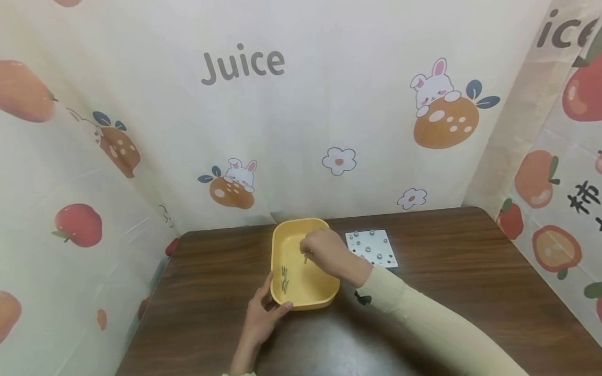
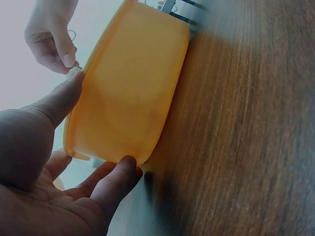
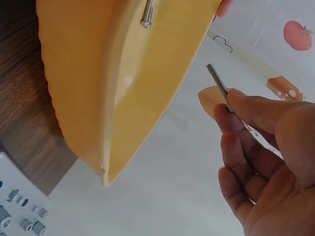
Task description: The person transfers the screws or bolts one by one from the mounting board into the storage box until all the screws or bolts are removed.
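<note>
Apparently midway; gripping with left hand (image 1: 261,316) the yellow tray (image 1: 308,284) by a near corner; leaving several loose screws (image 1: 285,285) inside; pinching a single screw (image 3: 217,80) above with right hand (image 1: 324,252); with fittings (image 1: 372,233) already on the white plate (image 1: 378,243), rightmost.

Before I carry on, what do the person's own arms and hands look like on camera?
The left hand and right hand are bare, without gloves. The right sleeve is long and pale cream-yellow, with a small dark piece at its cuff, too small to identify. Only a sliver of the similarly pale left sleeve shows.
</note>
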The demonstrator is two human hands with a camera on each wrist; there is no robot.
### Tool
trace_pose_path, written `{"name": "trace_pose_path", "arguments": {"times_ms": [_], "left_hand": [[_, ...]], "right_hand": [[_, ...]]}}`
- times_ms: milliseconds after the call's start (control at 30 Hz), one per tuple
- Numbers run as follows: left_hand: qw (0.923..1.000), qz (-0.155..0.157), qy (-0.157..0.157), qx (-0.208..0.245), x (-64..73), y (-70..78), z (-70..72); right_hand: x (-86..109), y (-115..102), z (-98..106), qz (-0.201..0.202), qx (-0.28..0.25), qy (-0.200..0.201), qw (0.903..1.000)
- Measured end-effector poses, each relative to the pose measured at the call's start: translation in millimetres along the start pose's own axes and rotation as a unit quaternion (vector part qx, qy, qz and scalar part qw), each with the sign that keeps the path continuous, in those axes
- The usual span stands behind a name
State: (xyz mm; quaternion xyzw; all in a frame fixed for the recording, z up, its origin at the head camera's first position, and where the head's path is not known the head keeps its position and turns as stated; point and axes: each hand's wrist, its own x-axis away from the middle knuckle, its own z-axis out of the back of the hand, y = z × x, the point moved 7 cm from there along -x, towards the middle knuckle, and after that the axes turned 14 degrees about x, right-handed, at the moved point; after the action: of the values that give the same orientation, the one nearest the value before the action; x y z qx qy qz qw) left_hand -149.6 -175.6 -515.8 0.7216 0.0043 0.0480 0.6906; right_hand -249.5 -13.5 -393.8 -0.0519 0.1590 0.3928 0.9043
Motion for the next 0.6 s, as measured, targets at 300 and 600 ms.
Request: {"name": "trace_pose_path", "arguments": {"times_ms": [300,600], "left_hand": [[1.0000,-0.002,0.000,-0.007,-0.7,0.7,-0.6],[1.0000,0.003,-0.001,-0.006,-0.2,1.3,-0.3]], "right_hand": [[-10.1,-2.9,-1.6,0.000,-0.016,-0.007,0.9998],[-19.5,-5.9,-9.2,0.000,-0.001,-0.027,0.9996]]}}
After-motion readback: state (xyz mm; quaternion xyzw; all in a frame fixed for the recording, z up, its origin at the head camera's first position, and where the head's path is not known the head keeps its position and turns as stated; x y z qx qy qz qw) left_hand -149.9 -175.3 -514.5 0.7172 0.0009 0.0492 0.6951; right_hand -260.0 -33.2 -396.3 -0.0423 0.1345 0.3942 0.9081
